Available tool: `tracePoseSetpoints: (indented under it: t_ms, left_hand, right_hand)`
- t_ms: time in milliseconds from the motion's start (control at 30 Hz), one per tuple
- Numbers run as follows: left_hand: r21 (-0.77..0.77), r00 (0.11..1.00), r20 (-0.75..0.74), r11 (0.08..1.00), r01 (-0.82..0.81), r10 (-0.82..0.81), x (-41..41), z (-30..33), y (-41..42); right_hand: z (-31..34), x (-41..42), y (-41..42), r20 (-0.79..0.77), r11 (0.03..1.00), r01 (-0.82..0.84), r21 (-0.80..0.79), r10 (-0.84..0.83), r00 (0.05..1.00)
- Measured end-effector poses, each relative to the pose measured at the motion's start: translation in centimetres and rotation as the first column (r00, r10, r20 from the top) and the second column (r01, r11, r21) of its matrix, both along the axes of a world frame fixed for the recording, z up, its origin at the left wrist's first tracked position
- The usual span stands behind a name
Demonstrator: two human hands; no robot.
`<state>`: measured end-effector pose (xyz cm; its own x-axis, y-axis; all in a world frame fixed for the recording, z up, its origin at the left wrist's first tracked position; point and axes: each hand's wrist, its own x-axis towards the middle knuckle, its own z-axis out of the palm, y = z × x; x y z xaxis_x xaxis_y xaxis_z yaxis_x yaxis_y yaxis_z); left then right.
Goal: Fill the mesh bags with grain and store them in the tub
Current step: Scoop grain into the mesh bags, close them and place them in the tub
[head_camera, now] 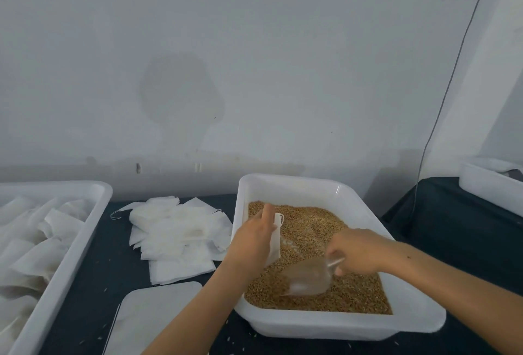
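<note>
A white tub (285, 182) in front of me holds brown grain (308, 230). My left hand (252, 238) holds an empty white mesh bag (276, 238) upright over the grain at the tub's left side. My right hand (356, 250) grips the handle of a clear plastic scoop (308, 278), whose mouth lies in the grain near the front. A loose pile of empty mesh bags (175, 233) lies on the dark table to the left. At the far left a second white tub (70, 244) holds several filled bags (31, 241).
A flat white lid or tray (152, 315) lies on the table near the front, left of my left forearm. Another white container (489, 182) stands at the back right. A thin cable (441, 105) hangs down the wall. Stray grains dot the dark table (93, 284).
</note>
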<state>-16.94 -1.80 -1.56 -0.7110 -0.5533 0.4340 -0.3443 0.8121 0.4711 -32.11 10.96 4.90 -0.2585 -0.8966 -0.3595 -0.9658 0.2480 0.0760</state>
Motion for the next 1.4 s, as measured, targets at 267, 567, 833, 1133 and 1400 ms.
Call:
tracePoseSetpoints:
  t_ms: [267, 567, 833, 1133, 1400]
  left_hand:
    - [-0.01, 1.0, 0.003, 1.0, -0.027, 0.027, -0.2, -0.2, -0.3]
    - [-0.086, 0.998, 0.026, 0.995, -0.053, 0.055, -0.6, -0.7, -1.0]
    - [0.017, 0.999, 0.027, 0.999, 0.029, -0.03, -0.7, -0.5, -1.3]
    - [0.047, 0.999, 0.038, 0.999, 0.02, -0.022, -0.7, -0.4, -1.2]
    - [0.011, 0.995, -0.062, 0.997, -0.073, 0.074, -0.5, -0.7, -1.1]
  right_hand:
    - [-2.4, -0.3, 0.9, 0.255, 0.994, -0.019, -0.106, 0.045, 0.966]
    - [3.2, -3.6, 3.6, 0.289, 0.97, 0.112, -0.218, -0.045, 0.956]
    - [4.4, -3.5, 1.2, -0.038, 0.929, 0.032, -0.369, -0.05, 0.998]
    - [5.0, -2.1, 0.2, -0.202, 0.929, -0.023, -0.369, -0.056, 0.978]
    - [2.7, -2.4, 1.8, 0.318, 0.944, 0.309, -0.116, -0.26, 0.912]
